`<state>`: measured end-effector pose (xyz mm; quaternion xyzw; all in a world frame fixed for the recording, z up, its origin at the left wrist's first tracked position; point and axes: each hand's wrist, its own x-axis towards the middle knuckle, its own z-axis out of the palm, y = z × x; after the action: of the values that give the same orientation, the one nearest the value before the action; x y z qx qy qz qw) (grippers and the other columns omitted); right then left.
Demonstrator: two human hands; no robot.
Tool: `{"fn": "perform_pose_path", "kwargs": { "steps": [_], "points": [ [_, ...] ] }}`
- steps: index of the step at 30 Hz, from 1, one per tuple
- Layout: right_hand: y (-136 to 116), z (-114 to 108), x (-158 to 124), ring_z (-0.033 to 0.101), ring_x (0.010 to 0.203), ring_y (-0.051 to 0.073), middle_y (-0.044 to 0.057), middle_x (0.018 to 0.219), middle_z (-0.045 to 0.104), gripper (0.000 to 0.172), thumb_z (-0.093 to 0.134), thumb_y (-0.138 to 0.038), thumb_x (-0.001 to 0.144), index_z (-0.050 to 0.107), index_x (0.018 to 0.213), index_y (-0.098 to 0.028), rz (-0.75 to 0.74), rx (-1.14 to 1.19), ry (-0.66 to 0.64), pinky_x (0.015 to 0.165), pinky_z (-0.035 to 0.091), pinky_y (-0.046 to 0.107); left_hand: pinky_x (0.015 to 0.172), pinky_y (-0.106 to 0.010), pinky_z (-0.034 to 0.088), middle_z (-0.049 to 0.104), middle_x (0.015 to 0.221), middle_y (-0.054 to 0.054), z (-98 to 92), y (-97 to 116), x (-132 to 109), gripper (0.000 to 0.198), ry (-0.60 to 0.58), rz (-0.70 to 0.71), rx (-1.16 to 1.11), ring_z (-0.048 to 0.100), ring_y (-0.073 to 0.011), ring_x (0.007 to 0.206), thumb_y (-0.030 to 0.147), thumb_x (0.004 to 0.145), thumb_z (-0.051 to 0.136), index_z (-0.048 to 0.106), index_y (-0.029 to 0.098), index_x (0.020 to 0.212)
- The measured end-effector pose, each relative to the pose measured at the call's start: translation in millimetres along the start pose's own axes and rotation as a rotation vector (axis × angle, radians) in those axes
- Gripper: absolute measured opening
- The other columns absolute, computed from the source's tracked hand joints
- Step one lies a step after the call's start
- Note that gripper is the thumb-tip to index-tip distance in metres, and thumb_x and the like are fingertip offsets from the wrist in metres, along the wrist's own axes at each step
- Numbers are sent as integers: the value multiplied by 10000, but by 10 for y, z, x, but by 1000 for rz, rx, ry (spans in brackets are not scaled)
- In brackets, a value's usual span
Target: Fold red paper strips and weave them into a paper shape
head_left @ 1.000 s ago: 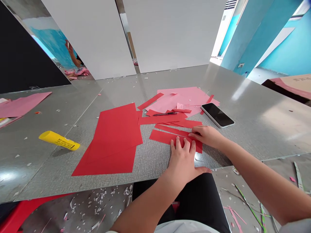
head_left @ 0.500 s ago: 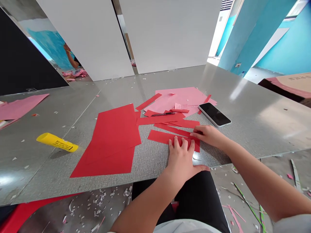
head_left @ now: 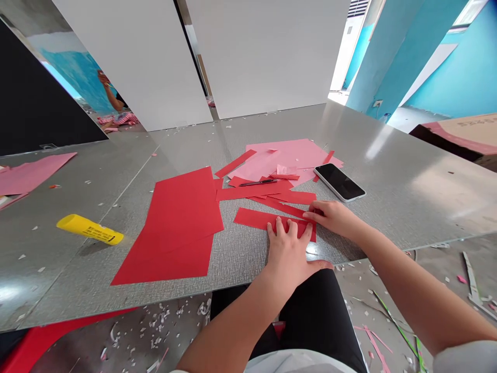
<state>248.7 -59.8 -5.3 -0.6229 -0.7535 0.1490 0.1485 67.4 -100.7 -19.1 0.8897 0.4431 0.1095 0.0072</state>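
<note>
The left hand [head_left: 287, 248] lies palm down with its fingers parted, the fingertips resting on a broad red rectangular paper strip [head_left: 256, 219] that lies flat on the grey textured tabletop [head_left: 240, 259], near its front edge; the thumb points out sideways, off the strip. The right hand [head_left: 330, 215] has its fingers bent inward, thumb and forefinger at the right-hand end of a narrow red paper strip [head_left: 282, 206] just beyond the broad one; whether they pinch it, I cannot tell. A white-edged black-screened phone [head_left: 340, 182] lies beyond the right hand.
</note>
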Motion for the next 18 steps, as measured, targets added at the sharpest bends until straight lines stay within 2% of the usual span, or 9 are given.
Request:
{"fn": "perform_pose_path", "kwargs": {
  "steps": [13,18],
  "points": [
    [43,-11,-51,490,548,134,12,599,569,285,414,-391,844,514,649,-208,21,-14,30,537,339,254,948,-636,227,449,1220,-160,-31,5,13,872,-15,9,4,323,-448,1191,804,638,359,372,287,1340],
    [76,-29,-35,462,520,124,-3,574,550,262,426,-390,832,507,658,-213,33,-10,95,521,344,250,955,-640,216,446,1236,-162,-7,2,-5,886,5,-1,-9,318,-447,1202,808,631,362,364,286,1346]
  ]
}}
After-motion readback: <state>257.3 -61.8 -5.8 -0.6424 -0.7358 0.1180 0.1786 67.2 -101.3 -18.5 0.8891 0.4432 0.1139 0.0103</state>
